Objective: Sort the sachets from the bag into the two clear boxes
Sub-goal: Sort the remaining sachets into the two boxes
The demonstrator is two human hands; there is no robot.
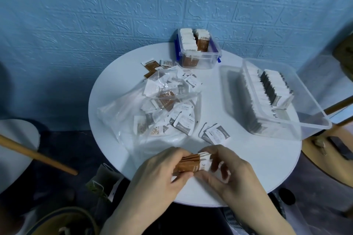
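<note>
Now both my left hand (162, 170) & right hand (227, 171) pinch brown sachet stack (193, 164); square edges before boxing w/ brown ones.

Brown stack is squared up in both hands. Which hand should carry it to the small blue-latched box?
Probably right. The small box stands far and slightly right of the brown stack; the right hand already pinches the stack's end, and the left hand would cross over the bag.

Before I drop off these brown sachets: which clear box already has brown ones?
The smaller box with blue latches, against the wall. The larger plain clear box at the right holds grey-and-white sachets instead.
</note>
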